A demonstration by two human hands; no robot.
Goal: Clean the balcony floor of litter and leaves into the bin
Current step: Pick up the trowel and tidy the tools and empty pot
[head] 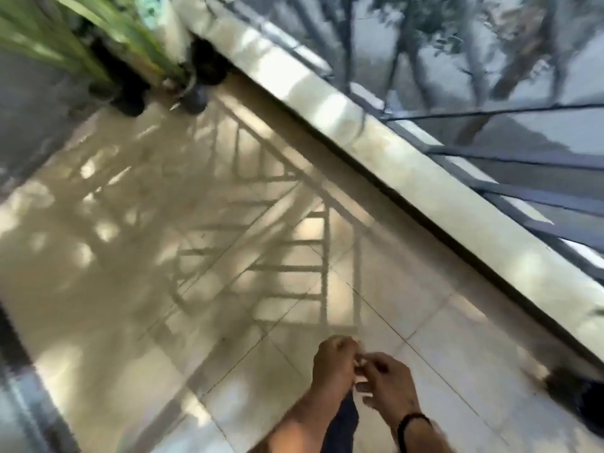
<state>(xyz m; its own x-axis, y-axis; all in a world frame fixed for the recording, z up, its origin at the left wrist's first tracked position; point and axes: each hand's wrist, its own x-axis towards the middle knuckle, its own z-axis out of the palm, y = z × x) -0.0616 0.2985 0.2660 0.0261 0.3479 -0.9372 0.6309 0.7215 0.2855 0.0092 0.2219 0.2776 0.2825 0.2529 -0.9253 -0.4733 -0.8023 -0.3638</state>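
Head view: both hands meet low in the frame, the left hand point(333, 364) clenched with something small and pale poking from its fingers, the right hand point(389, 387) pinching at that same scrap (too blurred to name it litter or leaf). The tiled balcony floor point(163, 256) ahead shows only railing shadows; potted plants point(137, 76) stand in the far corner by the ledge point(359, 125). No bin is in view. Judged step: gathering picked-up bits. Next calls for finding the bin.
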